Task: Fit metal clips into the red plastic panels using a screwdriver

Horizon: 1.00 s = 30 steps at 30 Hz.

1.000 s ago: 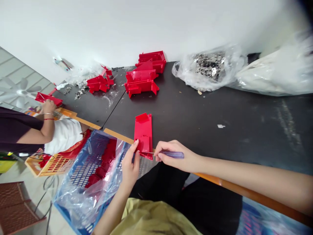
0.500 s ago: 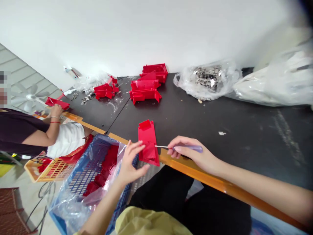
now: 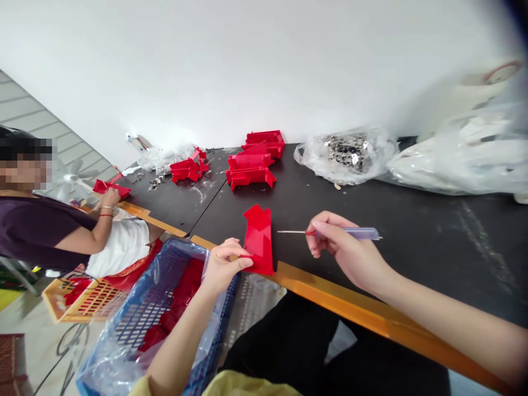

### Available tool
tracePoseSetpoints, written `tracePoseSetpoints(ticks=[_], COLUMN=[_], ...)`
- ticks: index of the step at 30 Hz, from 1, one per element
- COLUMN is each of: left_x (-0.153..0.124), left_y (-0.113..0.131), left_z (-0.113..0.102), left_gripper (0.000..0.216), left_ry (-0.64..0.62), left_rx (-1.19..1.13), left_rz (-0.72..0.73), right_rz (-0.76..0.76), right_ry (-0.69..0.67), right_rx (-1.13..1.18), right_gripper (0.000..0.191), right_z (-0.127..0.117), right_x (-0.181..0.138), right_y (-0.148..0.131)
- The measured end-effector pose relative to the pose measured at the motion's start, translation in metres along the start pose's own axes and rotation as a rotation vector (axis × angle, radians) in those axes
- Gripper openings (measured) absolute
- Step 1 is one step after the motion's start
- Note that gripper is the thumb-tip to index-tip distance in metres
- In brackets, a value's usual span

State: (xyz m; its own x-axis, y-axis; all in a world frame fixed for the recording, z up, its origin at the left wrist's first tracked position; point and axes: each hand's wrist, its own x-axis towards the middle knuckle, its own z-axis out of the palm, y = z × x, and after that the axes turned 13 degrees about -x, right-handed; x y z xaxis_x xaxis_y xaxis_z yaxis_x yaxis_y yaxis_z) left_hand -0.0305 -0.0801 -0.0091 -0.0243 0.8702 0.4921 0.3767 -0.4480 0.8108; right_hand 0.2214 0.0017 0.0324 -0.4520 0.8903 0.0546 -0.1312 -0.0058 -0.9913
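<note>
A flat red plastic housing part (image 3: pixel 259 237) lies at the near edge of the black table (image 3: pixel 371 220). My left hand (image 3: pixel 223 265) pinches its near left corner, fingers closed on it. My right hand (image 3: pixel 342 247) holds a small screwdriver (image 3: pixel 330 233) with a clear purple handle and a thin metal shaft. The shaft points left, its tip a short way right of the red part and clear of it.
A blue crate (image 3: pixel 173 308) lined with plastic and holding red parts stands below the table edge at my left. More red housings (image 3: pixel 251 162) are stacked at the far side. A bag of metal pieces (image 3: pixel 346 154) and white bags (image 3: pixel 462 159) lie at the back right. A co-worker (image 3: pixel 53 236) sits at the left.
The screwdriver tip has pulled back to the right, away from the red part. My left hand went from spread fingers to a pinch on the part's near corner. The view tilted downward.
</note>
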Motion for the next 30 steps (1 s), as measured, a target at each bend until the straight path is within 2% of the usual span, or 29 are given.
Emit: tracePoseSetpoints(ticks=[3, 7, 9, 12, 14, 16, 19, 20, 22, 25, 26, 28, 30], left_x=[-0.002, -0.011, -0.016, -0.02, -0.022, -0.022, -0.021, -0.02, -0.02, -0.019, -0.018, -0.013, -0.005], left_y=[-0.004, -0.011, -0.015, -0.019, -0.019, -0.017, -0.011, -0.009, -0.007, -0.008, -0.008, -0.007, -0.004], left_z=[0.011, 0.029, 0.033, 0.031, 0.03, 0.03, 0.037, 0.039, 0.042, 0.038, 0.034, 0.025, 0.014], left_gripper=[0.04, 0.029, 0.024, 0.026, 0.053, 0.075, 0.074, 0.067, 0.051, 0.042, 0.045, 0.056, 0.063], left_ry=[-0.078, -0.171, -0.186, -0.168, -0.133, -0.112, -0.188, -0.234, -0.312, -0.333, -0.322, -0.256, -0.126], left_rx=[-0.005, -0.004, 0.008, 0.044, 0.109, 0.24, 0.457, 0.499, 0.545, 0.548, 0.547, 0.546, 0.495], left_rz=[0.052, 0.118, 0.145, 0.162, 0.189, 0.292, 0.523, 0.576, 0.656, 0.752, 0.776, 0.794, 0.723], right_rz=[-0.007, 0.073, 0.084, 0.033, -0.008, -0.066, -0.128, -0.13, -0.205, -0.414, -0.469, -0.537, -0.567], right_ry=[-0.017, -0.134, -0.11, 0.037, 0.193, 0.383, 0.529, 0.513, 0.386, 0.135, 0.099, 0.11, 0.149], right_rx=[-0.018, -0.11, -0.166, -0.315, -0.513, -0.798, -1.233, -1.362, -1.586, -1.829, -1.882, -1.934, -1.915], right_gripper=[0.026, 0.036, 0.039, 0.044, 0.041, 0.028, 0.035, 0.032, 0.026, 0.028, 0.028, 0.025, 0.022], right_z=[-0.004, -0.011, -0.019, -0.038, -0.058, -0.083, -0.12, -0.129, -0.138, -0.128, -0.121, -0.106, -0.095], right_x=[-0.003, -0.011, -0.018, -0.03, -0.038, -0.045, -0.053, -0.055, -0.059, -0.062, -0.062, -0.058, -0.052], right_y=[-0.002, 0.01, 0.017, 0.019, 0.016, 0.012, 0.011, 0.013, 0.017, 0.022, 0.023, 0.023, 0.024])
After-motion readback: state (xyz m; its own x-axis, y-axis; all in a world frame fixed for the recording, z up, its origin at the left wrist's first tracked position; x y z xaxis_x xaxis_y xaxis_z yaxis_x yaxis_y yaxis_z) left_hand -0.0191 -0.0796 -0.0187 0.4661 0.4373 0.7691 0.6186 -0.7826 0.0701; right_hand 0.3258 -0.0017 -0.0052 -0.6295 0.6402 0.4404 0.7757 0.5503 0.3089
